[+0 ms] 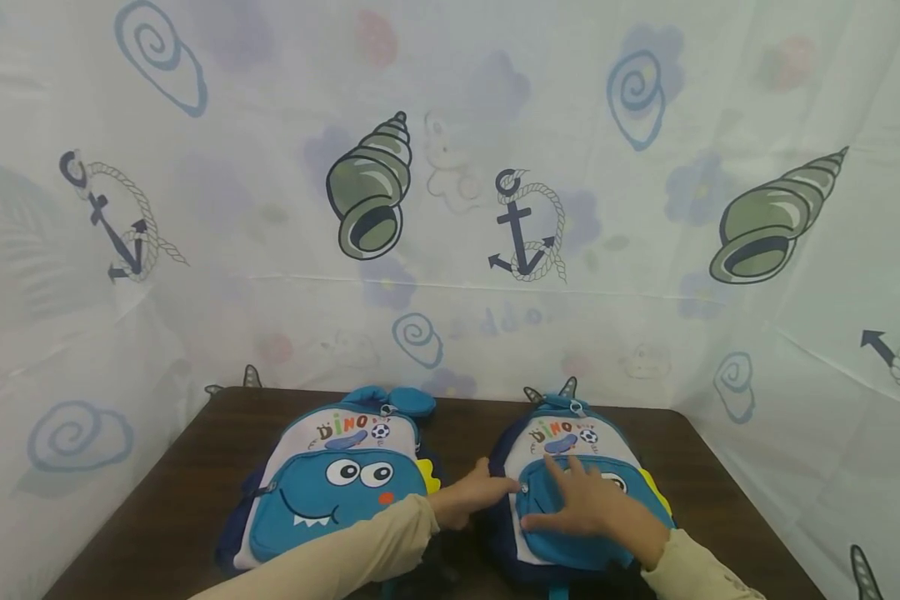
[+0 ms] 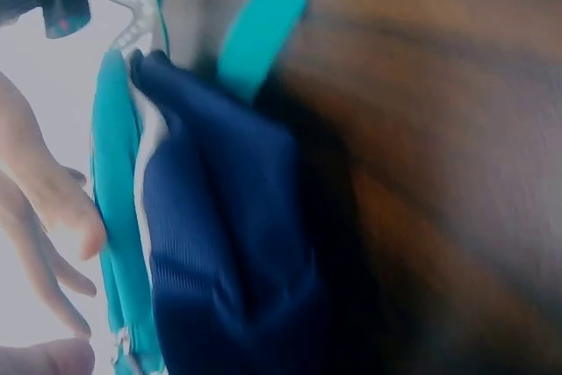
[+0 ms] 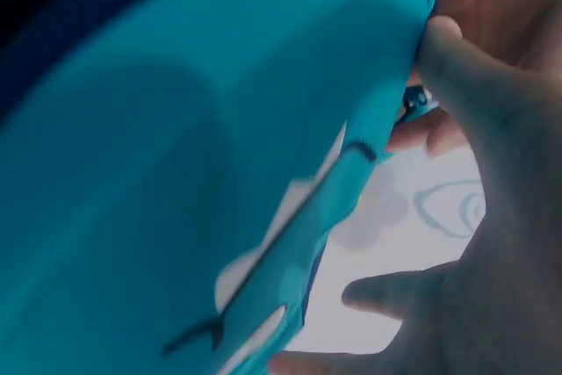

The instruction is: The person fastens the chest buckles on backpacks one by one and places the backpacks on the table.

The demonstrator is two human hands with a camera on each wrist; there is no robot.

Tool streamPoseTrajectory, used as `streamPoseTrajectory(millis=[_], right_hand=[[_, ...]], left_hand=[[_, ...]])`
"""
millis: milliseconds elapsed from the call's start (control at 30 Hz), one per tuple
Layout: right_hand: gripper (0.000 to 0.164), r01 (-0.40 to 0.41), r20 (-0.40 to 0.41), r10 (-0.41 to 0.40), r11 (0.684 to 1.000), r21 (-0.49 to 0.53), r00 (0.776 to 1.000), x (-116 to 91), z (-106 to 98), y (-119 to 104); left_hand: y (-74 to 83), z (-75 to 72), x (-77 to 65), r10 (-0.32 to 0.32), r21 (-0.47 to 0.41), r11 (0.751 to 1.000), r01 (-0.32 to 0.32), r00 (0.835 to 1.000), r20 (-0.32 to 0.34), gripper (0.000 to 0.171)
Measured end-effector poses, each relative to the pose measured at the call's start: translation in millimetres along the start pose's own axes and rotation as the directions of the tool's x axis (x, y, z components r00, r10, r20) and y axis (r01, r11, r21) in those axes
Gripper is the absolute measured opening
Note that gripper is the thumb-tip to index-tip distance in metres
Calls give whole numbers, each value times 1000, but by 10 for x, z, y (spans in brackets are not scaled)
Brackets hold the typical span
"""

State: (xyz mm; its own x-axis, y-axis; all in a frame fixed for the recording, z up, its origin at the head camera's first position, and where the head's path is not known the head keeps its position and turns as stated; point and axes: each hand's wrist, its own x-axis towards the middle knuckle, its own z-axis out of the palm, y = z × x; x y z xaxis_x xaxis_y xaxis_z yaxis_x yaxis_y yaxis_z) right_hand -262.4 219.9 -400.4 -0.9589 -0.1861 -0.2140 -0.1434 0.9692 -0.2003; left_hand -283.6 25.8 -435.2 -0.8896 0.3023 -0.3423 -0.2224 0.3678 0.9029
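Two blue and white dinosaur backpacks lie face up side by side. My left hand [image 1: 468,496] reaches to the near left edge of the right backpack [image 1: 617,440], a finger extended at the zipper pull [image 1: 524,488] of its front pocket. In the left wrist view, a gap shows between a fingertip and that zipper pull [image 2: 123,342]. My right hand [image 1: 596,506] is spread over the teal front pocket [image 3: 158,164], its thumb touching it and other fingers apart. It partly hides the dinosaur face. The left backpack [image 1: 292,492] lies beyond my left forearm, untouched by either hand.
Both backpacks are on a dark brown table [image 1: 195,467]. A pale curtain [image 1: 285,192] printed with shells and anchors surrounds the table's back and sides. A teal strap [image 2: 268,24] sticks out from under the right backpack.
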Motion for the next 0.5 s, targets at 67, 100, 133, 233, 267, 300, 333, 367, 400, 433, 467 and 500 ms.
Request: streamPoseTrajectory(millis=[67, 100, 133, 233, 267, 300, 333, 367, 400, 433, 467, 500], right_hand=[[106, -4, 6, 4, 1000, 7, 1000, -5, 32, -19], [106, -6, 11, 5, 1000, 10, 1000, -7, 44, -27], [105, -6, 14, 6, 1000, 10, 1000, -7, 54, -33], [104, -14, 22, 14, 1000, 9, 1000, -5, 69, -44], [103, -17, 28, 17, 1000, 8, 999, -3, 71, -44], [103, -18, 33, 18, 1000, 5, 999, -1, 73, -43], [103, -19, 39, 19, 1000, 3, 999, 1, 74, -42], [102, -19, 46, 19, 1000, 2, 999, 5, 75, -39], [102, -19, 54, 19, 1000, 2, 998, 9, 77, -36], [102, -20, 61, 20, 1000, 1, 998, 13, 78, -32], [101, -20, 68, 20, 1000, 0, 998, 17, 78, -28], [101, -20, 74, 20, 1000, 0, 997, 21, 78, -23]], left_hand=[[-16, 39, 24, -29, -51, 998, 27, 999, -32, 89], [-23, 56, 34, -39, -76, 996, 35, 998, -49, 89], [-35, 75, 45, -46, -98, 994, 39, 997, -65, 88], [-73, 121, 76, -54, -157, 987, 34, 991, -126, 79], [-84, 132, 83, -55, -170, 985, 29, 988, -148, 75], [-98, 143, 91, -58, -178, 984, 27, 984, -166, 72], [-112, 153, 98, -58, -184, 983, 23, 981, -183, 70], [-123, 161, 103, -58, -188, 982, 20, 979, -196, 67], [-131, 166, 108, -58, -189, 982, 18, 977, -206, 65], [-137, 172, 112, -55, -193, 981, 13, 976, -210, 65], [-145, 178, 117, -47, -191, 982, 5, 975, -218, 65], [-150, 183, 121, -42, -189, 982, -1, 974, -223, 65]])
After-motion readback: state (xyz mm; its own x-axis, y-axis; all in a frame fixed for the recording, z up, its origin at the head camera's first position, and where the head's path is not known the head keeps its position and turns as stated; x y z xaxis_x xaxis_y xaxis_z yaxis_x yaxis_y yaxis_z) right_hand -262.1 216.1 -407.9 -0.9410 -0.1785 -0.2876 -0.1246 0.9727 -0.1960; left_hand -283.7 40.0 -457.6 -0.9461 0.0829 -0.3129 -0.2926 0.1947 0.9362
